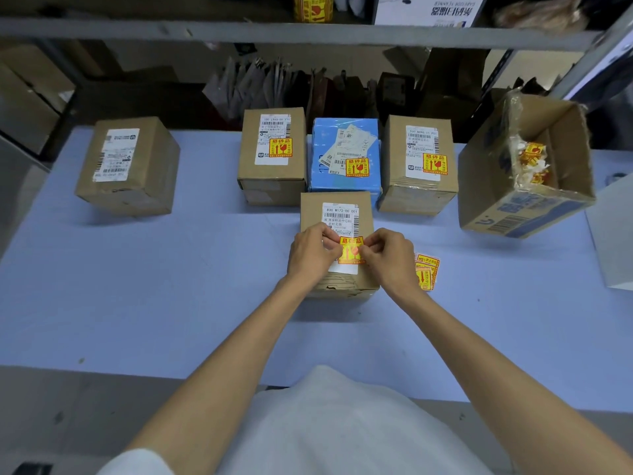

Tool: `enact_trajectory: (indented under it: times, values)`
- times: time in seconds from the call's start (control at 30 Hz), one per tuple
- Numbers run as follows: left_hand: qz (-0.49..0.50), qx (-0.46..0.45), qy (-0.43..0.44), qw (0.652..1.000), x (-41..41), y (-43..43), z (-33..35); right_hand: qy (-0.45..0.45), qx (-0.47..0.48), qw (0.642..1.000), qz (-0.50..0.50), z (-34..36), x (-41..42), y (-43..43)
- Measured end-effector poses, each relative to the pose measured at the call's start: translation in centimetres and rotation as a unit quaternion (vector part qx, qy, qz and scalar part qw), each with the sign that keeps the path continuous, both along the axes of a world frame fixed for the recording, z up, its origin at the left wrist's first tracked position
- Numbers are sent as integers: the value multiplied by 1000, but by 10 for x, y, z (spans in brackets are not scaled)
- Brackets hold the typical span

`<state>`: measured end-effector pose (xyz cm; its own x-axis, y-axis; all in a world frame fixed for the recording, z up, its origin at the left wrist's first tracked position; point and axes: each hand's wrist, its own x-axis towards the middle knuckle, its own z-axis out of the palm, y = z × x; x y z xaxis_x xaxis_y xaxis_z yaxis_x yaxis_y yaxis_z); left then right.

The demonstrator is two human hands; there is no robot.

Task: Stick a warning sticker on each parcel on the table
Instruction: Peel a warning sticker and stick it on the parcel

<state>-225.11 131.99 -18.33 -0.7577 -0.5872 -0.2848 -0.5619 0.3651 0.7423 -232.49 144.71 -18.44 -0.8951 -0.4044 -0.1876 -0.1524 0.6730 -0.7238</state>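
Both hands meet over the near parcel (pixel 337 210), which stands at the middle of the table (pixel 205 286), its long axis running from the near edge toward the far edge. The left hand (pixel 311 253) pinches the left edge of a warning sticker (pixel 351 250) and the right hand (pixel 390 257) pinches its right edge, fingers curled. The sticker is yellow and red and roughly square. Its heading reads upright to the wearer, top edge toward the far edge, and it sits over the lower part of the parcel's white shipping label (pixel 339 214).

Just beyond stands a row of three parcels: a brown parcel (pixel 272 180), a blue parcel (pixel 344 132) and a second brown parcel (pixel 419 193). Each carries the same sticker on its top. A lone parcel (pixel 128 186) stands near the far left corner with a white label on top. Loose stickers (pixel 426 270) lie flat beside the right hand. An open carton (pixel 524 207) tilts at the right edge and holds sticker scraps.

The table has a pale blue, matte top. A grey shelf rail (pixel 308 32) crosses above, bearing a sticker roll (pixel 313 6), with dark bags stacked behind the far edge.
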Motion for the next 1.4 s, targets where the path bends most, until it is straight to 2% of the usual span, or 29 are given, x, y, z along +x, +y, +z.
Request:
enact_trajectory:
  times: [0.13,0.3,0.47,0.57,0.63,0.77,0.9,1.17,1.4]
  values:
    - [-8,-16,-2,1000,0,2,1,25,36,999,18,1,0,-1]
    - [-24,-45,10,999,2,1,-1,104,143,983,56,1,4,-1]
    - [-42,-57,30,997,9,-4,-4,125,100,987,23,-8,10,6]
    - [-29,-37,68,997,12,-6,-4,120,9,993,8,-8,6,10]
    - [-40,-30,92,995,13,-5,-5,126,-25,991,40,-10,5,11]
    - [-83,-52,63,993,14,-5,-6,117,-17,989,93,-18,7,13]
    - [-85,-87,35,992,16,-11,-5,108,-42,990,85,-23,5,20]
    - [-107,-94,26,989,16,-13,-3,49,-84,993,68,-19,2,15]
    - [-113,-83,21,990,17,-15,-4,57,-41,994,88,-18,-2,16]
